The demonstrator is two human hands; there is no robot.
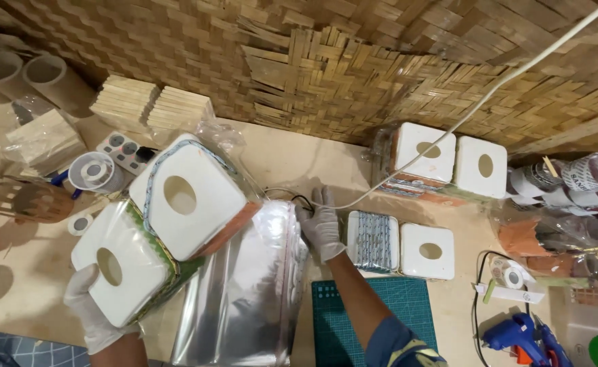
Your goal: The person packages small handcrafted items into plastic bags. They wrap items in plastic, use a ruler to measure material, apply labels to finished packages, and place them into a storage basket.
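Two white square boxes with oval holes in their tops [160, 234], already slipped into a clear plastic bag, are held up at the left by the white-gloved left hand [95, 309], whose fingers are closed around the lower box's corner. The white-gloved right hand [319, 228] is laid flat, fingers together, on the top edge of a stack of shiny clear plastic bags [244, 285] on the beige table [27, 272]; nothing is seen gripped in it. Judging by the layout, the bagging appears partly done: one bagged pair of white square boxes [442, 163] is stood against the woven bamboo wall [353, 75], while two more white boxes [401, 248], one lying on its patterned side, are left loose just beside the green cutting mat [387, 306]. A blue glue gun [520, 336] is seen at the lower right, and stacks of pale wooden sticks [153, 105] at the upper left.
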